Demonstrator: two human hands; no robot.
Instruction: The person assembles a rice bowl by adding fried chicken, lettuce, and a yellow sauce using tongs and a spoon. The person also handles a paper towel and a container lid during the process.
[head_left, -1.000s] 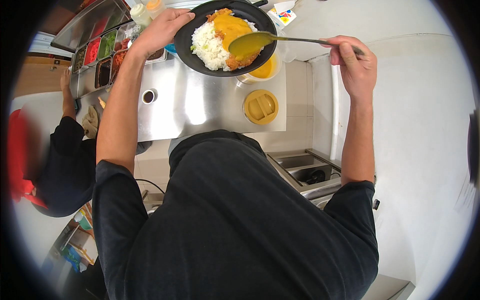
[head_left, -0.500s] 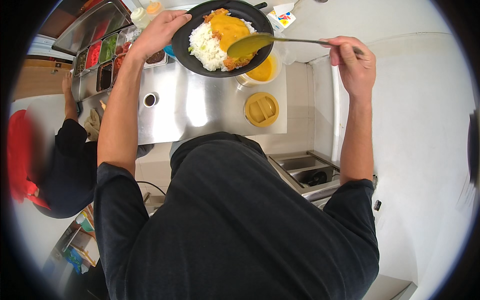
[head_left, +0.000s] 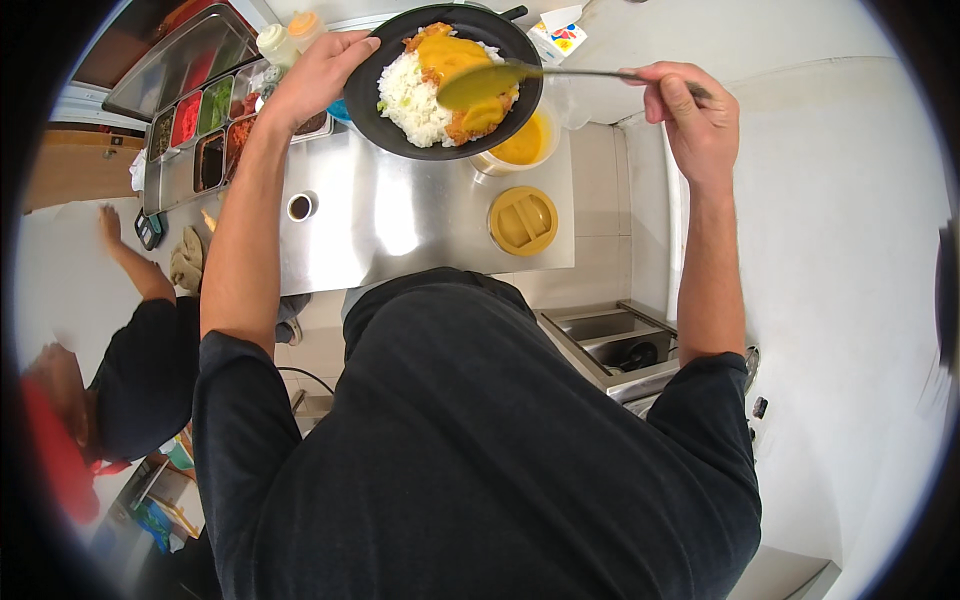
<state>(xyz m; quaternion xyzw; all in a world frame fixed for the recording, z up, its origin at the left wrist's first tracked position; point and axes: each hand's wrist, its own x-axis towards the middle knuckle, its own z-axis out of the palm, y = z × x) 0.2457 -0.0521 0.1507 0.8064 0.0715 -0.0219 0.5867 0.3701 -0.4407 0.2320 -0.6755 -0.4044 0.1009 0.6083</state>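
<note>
Spoon [head_left: 475, 88] and right hand [head_left: 695, 110] have shifted a little to the left since the earlier frame, and a co-worker's hand [head_left: 110, 228] has swung away from the food trays [head_left: 176, 155]. Both of the person's hands are occupied and well apart: the left [head_left: 320, 80] grips the dish [head_left: 363, 112] at its left rim, thumb on top, its other fingers mostly hidden; the right pinches the spoon near the handle's end, which likely lets the bowl reach inward while the hand stays clear of the food. Held up before the person, the dish carries rice [head_left: 405, 100] on the left, cutlet [head_left: 470, 128] and sauce [head_left: 450, 55] on the right, beneath the spoon. It partly covers the open tub [head_left: 550, 145], perhaps to keep drips and reach short. Nearby, the lid [head_left: 523, 220] lies flat on the counter [head_left: 350, 225], seemingly set aside for access.
</note>
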